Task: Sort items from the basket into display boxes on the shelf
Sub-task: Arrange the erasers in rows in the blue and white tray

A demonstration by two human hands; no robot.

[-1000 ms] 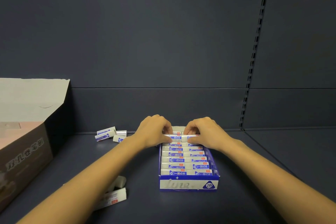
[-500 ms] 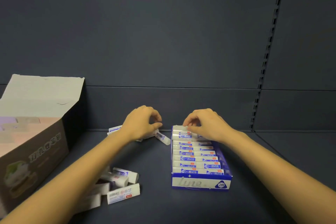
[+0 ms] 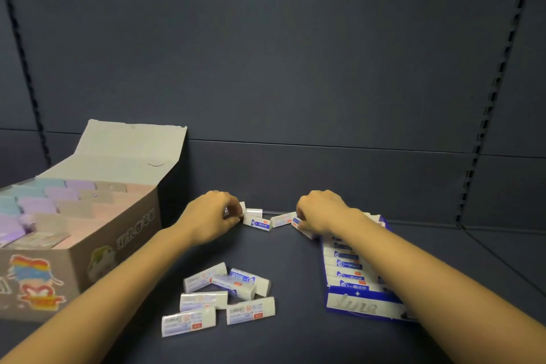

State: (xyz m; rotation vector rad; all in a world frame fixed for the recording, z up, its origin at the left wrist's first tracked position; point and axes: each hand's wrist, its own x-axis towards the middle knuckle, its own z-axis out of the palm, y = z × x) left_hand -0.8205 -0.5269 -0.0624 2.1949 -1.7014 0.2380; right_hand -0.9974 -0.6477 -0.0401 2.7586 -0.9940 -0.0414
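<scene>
A: Item one, the hands. State of the left hand (image 3: 214, 217)?

B: Fingers curled narrow around a small eraser (image 3: 236, 210) at the back of the shelf (image 3: 295, 340). Pinched, by the look of it, though the fingertips hide most of it.

A: The right hand (image 3: 320, 213)?

B: Knuckles up, fingers bent down onto a blue-and-white eraser (image 3: 297, 220) just beside the far end of the blue display box (image 3: 365, 306). Whether it has it lifted or only pressed, one cannot tell.

A: Between the hands?

B: Two loose erasers (image 3: 260, 222), touching end to end, lying flat against the back edge.

A: Further out?

B: Box on the right, rows of erasers (image 3: 344, 267) laid crosswise, partly under the right forearm. A heap of six or so loose erasers (image 3: 220, 295) near the front, between the forearms. A large open carton (image 3: 74, 257) on the left, holding pastel packets. No basket in view.

A: Advice for the step in hand?

B: Likely gathering the back strays for the box. Each should be turned label-up, long side across the box, and seated flush against the last row. The right forearm should stay lifted, or it may drag the seated rows askew.
</scene>
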